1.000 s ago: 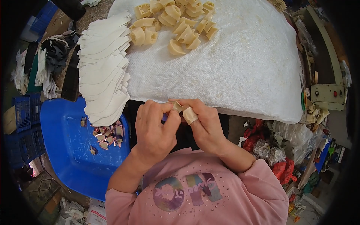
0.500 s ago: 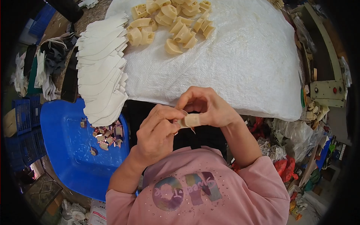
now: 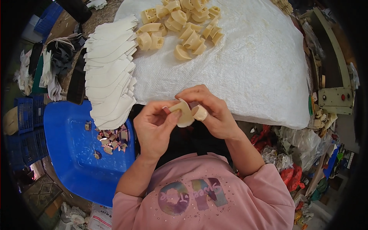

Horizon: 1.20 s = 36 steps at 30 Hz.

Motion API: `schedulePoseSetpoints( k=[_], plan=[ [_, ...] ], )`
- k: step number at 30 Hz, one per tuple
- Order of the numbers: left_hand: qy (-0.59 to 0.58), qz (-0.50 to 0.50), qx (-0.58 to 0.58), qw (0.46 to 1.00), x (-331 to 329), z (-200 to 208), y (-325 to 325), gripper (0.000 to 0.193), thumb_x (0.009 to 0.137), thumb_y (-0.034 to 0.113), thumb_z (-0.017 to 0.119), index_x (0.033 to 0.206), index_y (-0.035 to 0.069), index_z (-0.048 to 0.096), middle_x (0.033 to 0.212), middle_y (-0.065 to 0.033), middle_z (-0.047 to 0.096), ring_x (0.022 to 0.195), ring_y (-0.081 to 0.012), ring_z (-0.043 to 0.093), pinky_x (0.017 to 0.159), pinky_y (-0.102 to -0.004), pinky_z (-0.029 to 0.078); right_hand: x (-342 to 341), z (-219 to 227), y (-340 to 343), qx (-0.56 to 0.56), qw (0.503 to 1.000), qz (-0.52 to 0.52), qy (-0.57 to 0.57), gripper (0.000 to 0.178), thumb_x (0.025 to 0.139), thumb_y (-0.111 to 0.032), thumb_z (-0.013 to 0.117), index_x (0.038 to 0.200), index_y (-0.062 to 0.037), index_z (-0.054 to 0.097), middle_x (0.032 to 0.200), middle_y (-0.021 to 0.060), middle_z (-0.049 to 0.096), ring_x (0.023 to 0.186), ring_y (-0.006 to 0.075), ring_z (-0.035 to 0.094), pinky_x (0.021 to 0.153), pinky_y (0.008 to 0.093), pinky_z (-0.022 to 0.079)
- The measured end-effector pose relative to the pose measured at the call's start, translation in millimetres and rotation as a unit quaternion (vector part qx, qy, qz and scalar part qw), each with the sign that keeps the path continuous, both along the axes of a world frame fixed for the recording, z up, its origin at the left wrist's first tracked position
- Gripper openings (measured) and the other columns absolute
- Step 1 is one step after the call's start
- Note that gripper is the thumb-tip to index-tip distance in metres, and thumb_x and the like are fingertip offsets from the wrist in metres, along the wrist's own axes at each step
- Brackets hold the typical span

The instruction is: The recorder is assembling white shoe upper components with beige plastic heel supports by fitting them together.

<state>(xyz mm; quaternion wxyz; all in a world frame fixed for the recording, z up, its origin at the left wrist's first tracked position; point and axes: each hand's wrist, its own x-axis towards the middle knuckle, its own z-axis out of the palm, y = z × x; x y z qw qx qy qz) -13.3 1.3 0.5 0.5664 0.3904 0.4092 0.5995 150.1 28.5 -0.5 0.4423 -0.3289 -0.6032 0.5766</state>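
head view: both hands were up in front of the chest, just off the near edge of the white sheet (image 3: 245, 76). left hand (image 3: 153, 128) pinched a curved cream piece (image 3: 183, 115) between thumb and fingers, narrow grip. right hand (image 3: 212, 111) was closed around the other side of it, with a taped fingertip (image 3: 200, 113) pressed against the piece. both hands were on the same part.

change vs half a second earlier: the hands sat slightly higher and closer together, and the piece showed as a broader curved flap instead of a small stub. a second earlier they were right at the sheet's edge with the part mostly hidden in the fingers. my read: the piece got turned or opened out in the hands, so work on it looked mid-way, not finished. can't tell what exactly was being trimmed or peeled.

relative to the sheet: a pile of cream moulded parts (image 3: 180, 23) lay at its far end, untouched. a fanned stack of white cut-outs (image 3: 109, 73) overlapped its left edge. left of and below that edge was a blue tub (image 3: 73, 153) holding small scraps (image 3: 111, 140).
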Motion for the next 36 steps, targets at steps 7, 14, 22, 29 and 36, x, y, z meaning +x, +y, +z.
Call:
schedulePoseSetpoints(
  k=[7, 14, 22, 29, 36],
  plan=[
    [-0.029, -0.025, 0.007, 0.999, 7.6, -2.8, -1.6, 0.011, 0.082, 0.0, 0.065, 0.089, -0.006, 0.058, 0.096, -0.0144, 0.064, 0.083, -0.0105, 0.059, 0.075, -0.0258, 0.051, -13.3, 5.9, -2.6, 0.108, 0.985, -0.084, -0.107, 0.011, 0.082, -0.006, 0.054, 0.093, -0.0035, 0.052, 0.095, 0.01, 0.051, 0.093, 0.0251, 0.047, 0.083, 0.0338, 0.039],
    [0.031, -0.052, -0.002, 0.998, 6.5, 3.3, -2.6, 0.014, 0.082, 0.005, 0.067, 0.09, -0.004, 0.06, 0.099, -0.0138, 0.063, 0.08, -0.0113, 0.059, 0.071, -0.0246, 0.05, -5.3, 4.1, 4.0, 0.185, 0.963, -0.081, -0.178, 0.011, 0.077, -0.008, 0.059, 0.085, -0.0055, 0.052, 0.091, 0.008, 0.05, 0.089, 0.0256, 0.045, 0.079, 0.0353, 0.036],
    [0.227, -0.005, 0.163, 0.96, -5.3, 0.0, 0.8, 0.013, 0.079, 0.012, 0.071, 0.084, 0.002, 0.065, 0.108, -0.0112, 0.054, 0.092, -0.0165, 0.051, 0.073, -0.0275, 0.041, 5.1, 10.6, 0.2, 0.01, 0.997, -0.014, 0.076, 0.016, 0.08, -0.014, 0.066, 0.088, -0.0037, 0.057, 0.092, 0.005, 0.053, 0.096, 0.0181, 0.048, 0.085, 0.0326, 0.036],
    [0.27, 0.005, 0.307, 0.913, -4.5, -7.4, 2.5, 0.014, 0.078, 0.016, 0.07, 0.089, 0.008, 0.068, 0.103, -0.0064, 0.058, 0.094, -0.0215, 0.051, 0.069, -0.0303, 0.042, 13.4, 13.6, 10.0, -0.051, 0.998, 0.037, 0.029, 0.041, 0.077, -0.007, 0.07, 0.114, -0.0009, 0.055, 0.097, 0.0096, 0.061, 0.08, 0.0144, 0.06, 0.068, 0.0276, 0.05],
    [-0.028, -0.295, -0.019, 0.955, -10.7, -13.7, 2.4, 0.057, 0.095, 0.036, 0.039, 0.136, -0.003, 0.031, 0.117, -0.0126, 0.049, 0.088, -0.0133, 0.05, 0.072, -0.0225, 0.041, 7.3, 26.0, 0.7, 0.158, 0.981, -0.008, -0.115, 0.049, 0.071, -0.008, 0.074, 0.116, -0.0053, 0.054, 0.097, 0.0068, 0.063, 0.085, 0.0192, 0.062, 0.071, 0.0312, 0.049]
  ],
)
